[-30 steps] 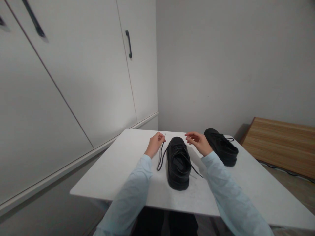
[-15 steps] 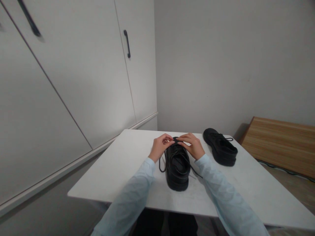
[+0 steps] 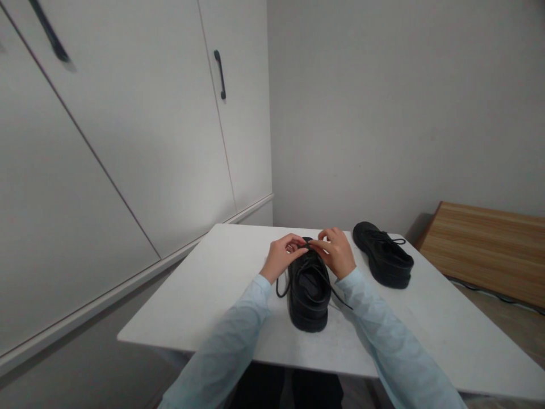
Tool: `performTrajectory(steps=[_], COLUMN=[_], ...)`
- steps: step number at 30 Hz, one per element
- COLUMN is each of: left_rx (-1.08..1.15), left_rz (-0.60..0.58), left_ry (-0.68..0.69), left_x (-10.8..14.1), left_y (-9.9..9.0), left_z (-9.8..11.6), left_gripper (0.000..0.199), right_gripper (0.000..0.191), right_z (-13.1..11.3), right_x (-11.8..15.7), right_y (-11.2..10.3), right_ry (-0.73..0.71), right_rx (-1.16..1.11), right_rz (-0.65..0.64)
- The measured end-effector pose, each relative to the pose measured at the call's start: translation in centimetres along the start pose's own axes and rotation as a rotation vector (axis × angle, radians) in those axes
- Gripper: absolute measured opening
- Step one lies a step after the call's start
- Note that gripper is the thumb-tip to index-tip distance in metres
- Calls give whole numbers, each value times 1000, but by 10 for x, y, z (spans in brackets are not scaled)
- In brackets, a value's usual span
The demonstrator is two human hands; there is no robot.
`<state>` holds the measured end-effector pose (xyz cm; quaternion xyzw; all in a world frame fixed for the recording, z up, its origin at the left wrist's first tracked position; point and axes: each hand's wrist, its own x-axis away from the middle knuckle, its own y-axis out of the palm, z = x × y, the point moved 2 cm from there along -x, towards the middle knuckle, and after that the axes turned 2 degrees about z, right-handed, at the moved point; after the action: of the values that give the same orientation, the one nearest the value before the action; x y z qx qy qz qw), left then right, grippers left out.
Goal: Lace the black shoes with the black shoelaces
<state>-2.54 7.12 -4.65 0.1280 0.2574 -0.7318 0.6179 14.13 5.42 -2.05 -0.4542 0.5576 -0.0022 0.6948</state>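
A black lace-up shoe (image 3: 309,309) stands on the white table (image 3: 230,272), its heel toward me. Loose lace ends hang out on both of its sides. Over the front of the shoe, my left hand (image 3: 281,255) comes in from the left with thumb and fingertips pinched together. My right hand (image 3: 336,253) meets it from the right, also pinching, its fingertips close to those of my left hand. What the fingertips hold, near the lacing by the toe, is too small to make out.
A second black shoe (image 3: 385,258) rests at the table's back right. White cupboard doors (image 3: 170,142) with dark handles rise on the left. Beyond the table's right edge is a wood-grain board (image 3: 489,250), with a cable below it.
The fingers of my right hand have curled in more, and the fingertips of both hands have come closer together. The shoe stays in place on the table.
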Motion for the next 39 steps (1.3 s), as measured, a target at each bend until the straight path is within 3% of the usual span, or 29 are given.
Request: performTrajectory(steps=[6, 11, 15, 18, 23, 32, 39], left_rx=[-37, -159, -236, -268, -289, -351, -387], left_rz=[-34, -48, -43, -55, -63, -65, -115], left_ry=[-65, -90, -1, 84, 149, 153, 207], left_x=[0, 2, 4, 7, 8, 7, 6], left_y=[-2, -4, -5, -3, 0, 3, 5], left_z=[-11, -18, -14, -9, -7, -14, -15], left_gripper=[32, 29, 24, 16, 14, 10, 12], right_gripper=[16, 9, 15, 16, 20, 26, 16], right_z=[22, 39, 45, 48, 48, 46, 44], right_x=[6, 10, 15, 20, 25, 27, 24], right_y=[-1, 4, 12, 16, 20, 22, 26], right_ry=[233, 585, 772, 855, 931, 968, 761], right_rx=[-76, -362, -739, -858, -990, -1029, -822], right_rz=[45, 29, -126, -276, -426, -521, -553])
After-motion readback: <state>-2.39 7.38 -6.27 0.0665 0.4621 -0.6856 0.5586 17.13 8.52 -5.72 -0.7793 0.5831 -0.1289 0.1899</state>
